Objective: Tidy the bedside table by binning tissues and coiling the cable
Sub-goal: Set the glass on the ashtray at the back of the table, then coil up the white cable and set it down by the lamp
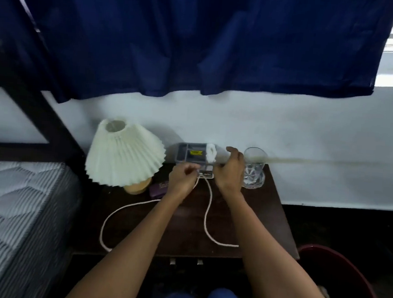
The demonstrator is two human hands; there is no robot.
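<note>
A white cable point(206, 218) lies in loose loops on the dark wooden bedside table point(267, 225); one loop trails to the front left edge, another curves to the front right. My left hand point(182, 178) pinches the cable near the table's back. My right hand point(230, 172) holds the cable's upper end beside a clear compartment box point(188, 154). A white crumpled piece point(211, 155), maybe tissue or coiled cable, rests on that box. A dark red bin point(345, 278) stands on the floor at the right; something pale lies inside it.
A pleated cream lamp point(124, 157) stands at the table's back left, with a purple object point(158, 188) by its base. A glass tumbler point(254, 168) sits just right of my right hand. A mattress point(16, 217) borders the left side. Blue curtain hangs above.
</note>
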